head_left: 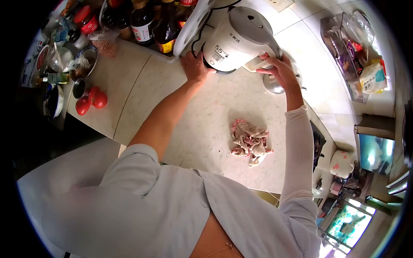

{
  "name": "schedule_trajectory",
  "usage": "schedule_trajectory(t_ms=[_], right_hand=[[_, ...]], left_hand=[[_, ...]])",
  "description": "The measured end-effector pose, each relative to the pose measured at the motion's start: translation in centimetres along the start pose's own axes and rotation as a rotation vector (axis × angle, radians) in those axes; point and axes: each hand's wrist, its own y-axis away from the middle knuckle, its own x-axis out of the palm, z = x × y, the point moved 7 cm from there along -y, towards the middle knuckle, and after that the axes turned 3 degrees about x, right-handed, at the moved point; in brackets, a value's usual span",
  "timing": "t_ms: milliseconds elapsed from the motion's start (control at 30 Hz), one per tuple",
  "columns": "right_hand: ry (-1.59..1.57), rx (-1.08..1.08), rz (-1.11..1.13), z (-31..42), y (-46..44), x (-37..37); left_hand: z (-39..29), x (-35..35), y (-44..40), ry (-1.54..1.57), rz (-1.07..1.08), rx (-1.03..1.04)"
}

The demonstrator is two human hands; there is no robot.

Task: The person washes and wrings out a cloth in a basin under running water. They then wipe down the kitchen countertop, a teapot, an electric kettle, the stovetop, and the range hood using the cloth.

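A white electric kettle with a grey lid and printed lettering stands at the back of the counter, leaning in the view. My left hand grips the edge of its dark kettle base, thumb towards the front. On the other side, my right hand is closed around the lower part of the kettle's handle; some fingers are partly hidden. A crumpled cloth, pinkish and off-white, lies on the counter nearer my body, apart from both hands.
Sauce bottles crowd the back left, beside a bag of nuts and bowls. Several tomatoes sit near the left edge. A shiny metal lidded pot is by my right wrist. A clear bin holds packets at right.
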Motion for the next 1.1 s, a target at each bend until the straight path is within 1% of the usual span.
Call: schedule_trajectory(t_ms=[67,100,167,200,233,300,367,400,433,467,500,567,633,667,700,767,800,833,900,967,1000,1033,1100], right_hand=[[0.020,-0.019,-0.029,0.4,-0.3,0.1],[0.014,-0.035,-0.040,0.5,-0.4,0.3],[-0.022,-0.076,-0.101,0.5,-0.8,0.0],[0.001,-0.082,-0.138,-0.6,-1.9,-1.0],[0.016,-0.097,-0.201,-1.5,-2.3,-1.7],[0.335,-0.096,-0.384,-2.7,-1.9,-3.2],[0.876,-0.624,-0.641,-0.8,2.7,-2.6],[0.687,-0.573,-0.671,-0.8,5.1,-3.3],[0.691,-0.571,-0.692,-1.3,6.5,-4.6],[0.614,-0.509,-0.823,-2.3,8.4,-7.7],[0.532,-0.447,-0.945,-3.3,10.1,-10.7],[0.732,-0.379,-1.151,-3.4,12.1,-15.0],[0.923,-0.227,-1.163,-4.4,10.7,-18.7],[0.932,-0.121,-1.148,-5.1,10.0,-19.9],[0.923,-0.124,-1.145,-4.9,9.5,-20.3],[0.923,-0.144,-1.241,-4.5,8.9,-20.8],[0.841,-0.209,-1.210,-3.4,8.9,-19.6],[0.833,-0.209,-1.204,-2.5,8.4,-18.5],[0.814,-0.099,-1.030,-2.2,6.2,-15.9],[0.880,0.166,-0.917,-2.9,3.9,-14.8],[1.026,0.220,-0.917,-2.8,3.2,-14.5],[1.025,0.215,-0.914,-2.8,3.1,-14.5],[0.894,0.116,-0.788,-2.6,2.6,-14.0]], left_hand=[[-0.4,-0.3,0.0,0.005,-0.019,-0.039],[-0.7,-0.1,-0.2,0.008,-0.025,-0.020],[-0.3,0.5,-0.4,-0.056,-0.050,-0.078],[-0.6,0.2,-0.6,-0.071,-0.015,-0.094],[-0.4,0.9,-0.4,-0.084,-0.065,-0.042],[-0.6,0.8,-0.6,-0.127,0.029,-0.031],[0.6,2.2,-0.8,-0.045,0.093,0.066],[0.9,2.3,-0.8,-0.049,0.083,0.109],[1.2,2.1,-0.7,-0.057,0.068,0.146],[2.0,2.5,-0.8,-0.008,0.155,0.131],[1.6,1.3,-0.7,0.076,0.183,0.131],[1.9,0.5,0.1,0.180,0.104,0.224],[1.2,-1.1,1.0,0.203,0.144,0.206],[1.0,-1.7,1.7,0.226,0.183,0.175],[0.9,-2.3,2.4,0.217,0.181,0.176],[1.3,-3.0,3.4,0.285,0.235,0.137],[1.8,-3.2,4.1,0.244,0.225,0.152],[2.3,-3.4,4.7,0.234,0.223,0.152],[2.8,-3.8,6.0,0.219,0.235,0.255],[3.0,-4.2,6.6,0.219,0.246,0.262],[3.0,-4.2,6.8,0.228,0.249,0.265],[3.1,-4.3,6.8,0.225,0.245,0.264],[3.4,-4.5,6.9,0.286,0.254,0.256]])
